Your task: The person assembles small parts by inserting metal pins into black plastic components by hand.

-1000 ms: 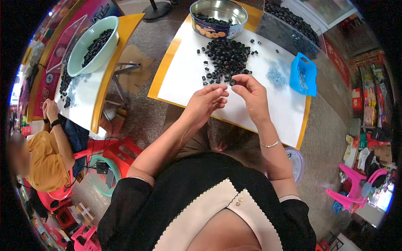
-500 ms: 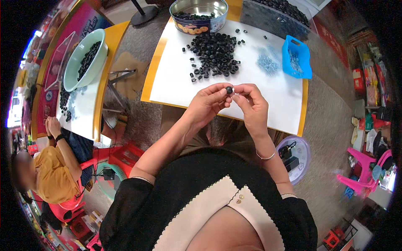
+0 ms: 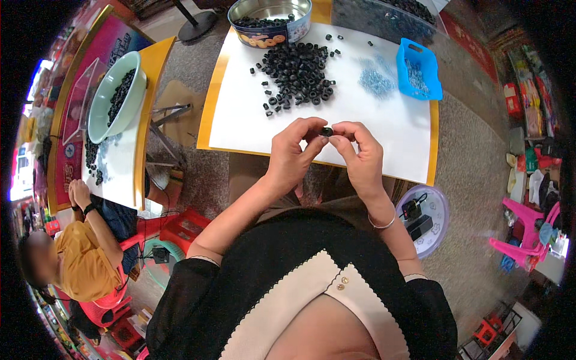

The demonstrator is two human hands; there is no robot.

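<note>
A small black ring (image 3: 326,131) was pinched between the fingertips of the left hand (image 3: 292,155) and the right hand (image 3: 359,157), both closed narrowly on it and raised over the near edge of the desk (image 3: 372,141), probably so that so tiny a part could be steadied from two sides close to the eyes. More black rings (image 3: 298,75) were heaped on the white desk top, within easy reach ahead of the hands. Behind the heap a round tin (image 3: 271,21) was seen holding further black pieces. A blue tray (image 3: 418,70) at the right contained small silvery parts, and a scatter of the same parts (image 3: 375,81) was left just beside it. On a neighbouring desk a pale green bowl (image 3: 116,96) was filled with dark pieces, near another person (image 3: 81,252) in an orange shirt.
</note>
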